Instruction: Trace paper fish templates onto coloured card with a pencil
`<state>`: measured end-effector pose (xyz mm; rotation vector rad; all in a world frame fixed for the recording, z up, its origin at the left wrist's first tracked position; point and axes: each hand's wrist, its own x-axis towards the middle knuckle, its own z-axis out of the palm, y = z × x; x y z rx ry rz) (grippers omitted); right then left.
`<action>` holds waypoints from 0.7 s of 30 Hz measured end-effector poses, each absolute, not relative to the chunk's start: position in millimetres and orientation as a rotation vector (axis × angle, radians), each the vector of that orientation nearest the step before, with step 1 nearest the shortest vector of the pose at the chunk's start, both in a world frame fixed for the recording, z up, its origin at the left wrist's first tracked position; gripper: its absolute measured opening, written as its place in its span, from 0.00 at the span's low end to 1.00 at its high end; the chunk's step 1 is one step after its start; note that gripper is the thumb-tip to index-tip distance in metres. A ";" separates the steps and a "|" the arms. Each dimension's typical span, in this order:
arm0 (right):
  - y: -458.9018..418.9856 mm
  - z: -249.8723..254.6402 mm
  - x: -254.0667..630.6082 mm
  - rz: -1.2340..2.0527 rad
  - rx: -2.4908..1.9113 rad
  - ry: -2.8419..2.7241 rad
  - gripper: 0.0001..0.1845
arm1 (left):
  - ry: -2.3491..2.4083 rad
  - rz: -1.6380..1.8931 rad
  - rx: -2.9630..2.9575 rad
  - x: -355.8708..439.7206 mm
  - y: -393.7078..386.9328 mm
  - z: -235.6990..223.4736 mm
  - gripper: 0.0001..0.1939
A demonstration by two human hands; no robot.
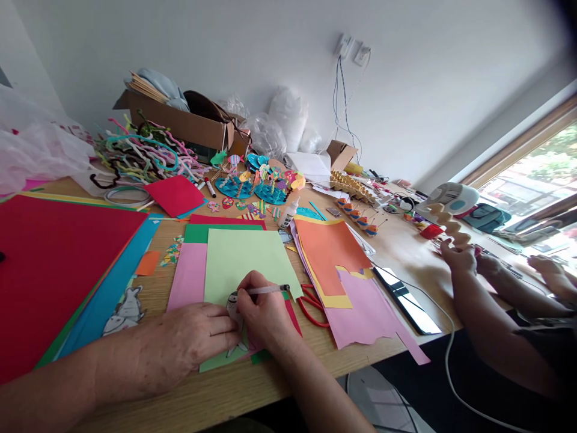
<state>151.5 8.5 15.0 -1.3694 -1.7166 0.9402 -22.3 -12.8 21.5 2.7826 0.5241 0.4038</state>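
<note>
A light green sheet of paper [246, 255] lies on a pink sheet [189, 276] at the near edge of the wooden table [396, 252]. My left hand [189, 343] rests flat on the green sheet's lower part, its fingers pressing a small grey paper cut-out [232, 304]. My right hand [264, 313] is closed round a pen [268, 290] whose tip meets the cut-out's edge. Red-handled scissors [311, 307] lie just right of my right hand.
Large red [54, 264] and blue sheets lie at the left; orange and pink sheets [360, 307] lie at the right by a phone [406, 299]. Pipe cleaners [144, 153], a cardboard box [180, 120] and paper fish crafts [256, 180] crowd the back. Another person's hands [460, 255] work at the right.
</note>
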 end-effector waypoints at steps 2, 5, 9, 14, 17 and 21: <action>8.1 15.5 151.2 0.931 -1.373 -1.727 0.05 | 0.545 0.392 2.775 -23.1 -13.1 20.6 0.21; 7.0 17.3 150.7 0.933 -1.368 -1.744 0.06 | 0.561 0.388 2.750 -24.2 -13.6 18.4 0.22; 4.7 19.7 150.1 0.943 -1.365 -1.750 0.06 | 0.562 0.410 2.714 -25.5 -14.9 17.1 0.23; 0.2 22.3 150.5 1.000 -1.369 -1.764 0.06 | 0.597 0.367 2.697 -26.7 -15.7 18.5 0.26; -1.8 23.8 150.4 1.048 -1.386 -1.760 0.07 | 0.588 0.360 2.689 -26.6 -14.9 16.4 0.27; -1.3 24.5 150.0 1.050 -1.395 -1.747 0.07 | 0.571 0.382 2.685 -26.3 -14.1 11.5 0.28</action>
